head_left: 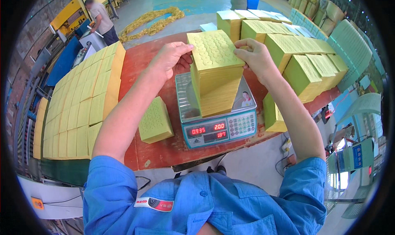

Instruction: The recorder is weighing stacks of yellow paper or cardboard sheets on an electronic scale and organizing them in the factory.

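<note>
A tall stack of yellow paper sheets [216,84] stands on the metal pan of a digital scale [224,130], whose red display is lit. Round, coin-like marks are pressed into its top sheet. My left hand [170,59] grips the stack's upper left edge, with the thumb at the rim and the fingers curled. At the upper right edge, my right hand [257,58] pinches the paper between thumb and fingers. Whether either hand holds just the top sheets or the whole stack, I cannot tell. A shorter yellow paper stack [155,122] lies left of the scale.
The red table [144,154] carries rows of yellow paper blocks [304,50] at the right, some topped with pale sheets. More packed blocks [80,107] stand at the left. A person [103,21] works at a machine beyond them. Yellow scraps [152,21] litter the floor.
</note>
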The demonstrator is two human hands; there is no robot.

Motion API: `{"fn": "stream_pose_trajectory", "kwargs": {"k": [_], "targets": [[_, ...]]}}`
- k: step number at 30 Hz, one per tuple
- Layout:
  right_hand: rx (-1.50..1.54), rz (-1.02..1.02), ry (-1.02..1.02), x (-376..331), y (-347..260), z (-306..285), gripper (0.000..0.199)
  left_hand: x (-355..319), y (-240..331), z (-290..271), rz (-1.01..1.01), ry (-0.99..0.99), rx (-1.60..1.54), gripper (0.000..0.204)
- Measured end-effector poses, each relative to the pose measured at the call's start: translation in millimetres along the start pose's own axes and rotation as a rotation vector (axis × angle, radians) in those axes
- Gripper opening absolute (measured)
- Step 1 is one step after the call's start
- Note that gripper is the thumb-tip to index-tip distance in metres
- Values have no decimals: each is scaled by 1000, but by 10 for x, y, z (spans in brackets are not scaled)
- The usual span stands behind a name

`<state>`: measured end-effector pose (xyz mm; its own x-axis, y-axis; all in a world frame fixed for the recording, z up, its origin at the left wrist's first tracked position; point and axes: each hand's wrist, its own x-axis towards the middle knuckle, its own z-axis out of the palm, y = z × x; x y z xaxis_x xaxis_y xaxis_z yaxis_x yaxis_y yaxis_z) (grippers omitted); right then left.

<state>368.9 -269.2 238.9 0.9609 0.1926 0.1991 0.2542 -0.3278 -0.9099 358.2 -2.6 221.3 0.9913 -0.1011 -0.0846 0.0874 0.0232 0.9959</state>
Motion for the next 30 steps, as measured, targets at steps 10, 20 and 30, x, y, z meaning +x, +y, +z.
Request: {"fn": "stream_pose_trajectory", "kwargs": {"k": [10, 20, 30], "targets": [[-298, -201, 137, -137, 90, 24, 30, -238, -105, 119, 40, 53, 28, 25], [349, -8, 149, -1231, 763, -165, 20, -1740, -1601, -847, -167, 519, -221, 24], [685, 431, 37, -2001, 1592, 154, 19, -2892, -2205, -679, -278, 847, -588, 24]]}}
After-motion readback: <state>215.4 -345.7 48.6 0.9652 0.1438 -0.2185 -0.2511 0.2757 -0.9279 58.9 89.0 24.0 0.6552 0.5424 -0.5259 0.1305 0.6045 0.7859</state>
